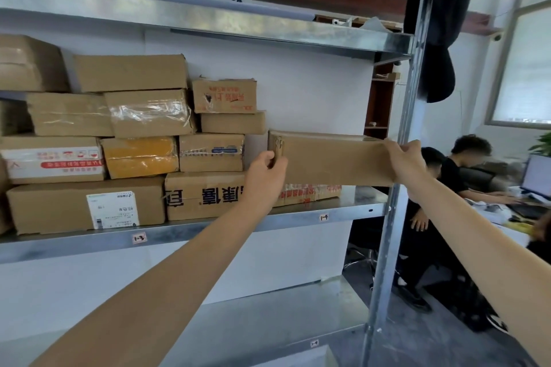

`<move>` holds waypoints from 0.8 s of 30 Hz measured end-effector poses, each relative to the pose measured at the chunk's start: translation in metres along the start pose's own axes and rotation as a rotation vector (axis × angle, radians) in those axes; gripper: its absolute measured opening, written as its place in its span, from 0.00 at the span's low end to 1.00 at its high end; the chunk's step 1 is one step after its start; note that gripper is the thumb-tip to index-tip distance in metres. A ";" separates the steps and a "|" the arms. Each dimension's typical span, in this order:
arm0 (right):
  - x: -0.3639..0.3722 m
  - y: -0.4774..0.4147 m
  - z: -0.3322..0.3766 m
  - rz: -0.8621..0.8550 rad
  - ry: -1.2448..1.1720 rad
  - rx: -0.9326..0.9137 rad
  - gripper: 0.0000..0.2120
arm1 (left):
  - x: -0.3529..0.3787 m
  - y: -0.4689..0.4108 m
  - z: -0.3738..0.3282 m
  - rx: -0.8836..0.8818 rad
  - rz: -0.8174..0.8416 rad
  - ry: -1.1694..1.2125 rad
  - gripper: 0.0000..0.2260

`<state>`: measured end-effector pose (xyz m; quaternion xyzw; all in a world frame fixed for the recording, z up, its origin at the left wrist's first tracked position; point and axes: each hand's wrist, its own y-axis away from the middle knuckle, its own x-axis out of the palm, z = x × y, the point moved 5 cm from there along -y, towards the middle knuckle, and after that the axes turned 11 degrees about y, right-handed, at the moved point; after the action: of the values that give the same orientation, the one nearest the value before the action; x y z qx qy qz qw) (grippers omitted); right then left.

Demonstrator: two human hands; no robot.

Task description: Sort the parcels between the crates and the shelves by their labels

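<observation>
A steel shelf unit stands against a white wall, and its upright post (390, 247) at the near right corner serves as the marker here. Left of the post, the middle shelf (357, 202) carries a stack of brown parcels (143, 116) several layers high. Right of the post, people sit at a desk (507, 205) well behind the unit.

The long parcel (334, 158) in hand sits level, immediately left of the post, with its right end reaching the post's line. It lies over a flat box with red print (310, 192). Whether it already rests on that box or hangs just above it I cannot tell, since the lower edges overlap.

The left hand (264, 173) holds the end farther from the post, fingers curled round the corner. The right hand (405, 158) grips the top corner beside the post, fingers hooked over the top edge and thumb on the front face.

The parcel looks like stiff corrugated card, plain and dry, so it should neither sag nor slip. Carried by its ends alone, it is probably light. The two short ends are the sensible hold, as a grip at the middle of such a long box would let it tip. The post leaves little room for the right hand's knuckles on the way in.
</observation>
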<state>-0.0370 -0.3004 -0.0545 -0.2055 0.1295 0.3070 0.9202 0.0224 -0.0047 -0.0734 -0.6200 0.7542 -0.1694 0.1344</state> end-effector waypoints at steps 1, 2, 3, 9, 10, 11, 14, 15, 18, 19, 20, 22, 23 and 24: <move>-0.001 0.003 0.001 0.007 0.005 -0.001 0.21 | -0.002 -0.001 -0.001 -0.018 -0.003 0.021 0.16; 0.000 0.006 0.003 0.013 0.012 -0.007 0.22 | -0.004 -0.003 -0.003 -0.041 -0.004 0.051 0.15; 0.001 0.008 0.006 0.017 0.018 -0.016 0.23 | -0.007 -0.006 -0.003 -0.073 -0.008 0.089 0.12; 0.007 0.010 0.012 0.000 -0.036 -0.003 0.20 | -0.024 -0.017 -0.003 -0.166 0.009 0.215 0.05; 0.006 0.010 0.009 -0.019 -0.056 0.020 0.21 | -0.025 -0.016 0.001 -0.182 0.012 0.240 0.05; 0.005 0.009 0.006 -0.043 -0.067 0.040 0.21 | -0.025 -0.015 0.005 -0.193 0.016 0.264 0.05; -0.002 0.010 -0.003 -0.104 -0.056 0.080 0.21 | -0.024 -0.011 0.011 -0.186 0.022 0.266 0.05; -0.004 0.010 -0.006 -0.107 -0.064 0.083 0.21 | -0.024 -0.010 0.012 -0.158 0.020 0.231 0.06; -0.012 0.014 -0.014 -0.130 -0.104 0.083 0.20 | -0.021 -0.004 0.008 -0.074 0.011 0.170 0.11; -0.017 0.016 -0.016 -0.141 -0.123 0.079 0.19 | -0.021 0.000 0.006 -0.056 0.008 0.177 0.13; -0.020 0.020 -0.019 -0.142 -0.142 0.072 0.19 | -0.020 0.004 0.006 -0.042 0.000 0.186 0.14; -0.026 0.033 -0.028 -0.121 -0.171 0.062 0.18 | -0.022 0.014 0.008 -0.023 -0.027 0.199 0.19; -0.027 0.041 -0.034 -0.103 -0.186 0.055 0.17 | -0.023 0.019 0.011 -0.015 -0.044 0.205 0.20; -0.028 0.052 -0.040 -0.077 -0.203 0.049 0.18 | -0.026 0.026 0.015 -0.012 -0.066 0.206 0.20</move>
<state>-0.0953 -0.2957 -0.0951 -0.1558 0.0350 0.2876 0.9444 0.0106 0.0241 -0.0978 -0.6245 0.7443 -0.2321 0.0469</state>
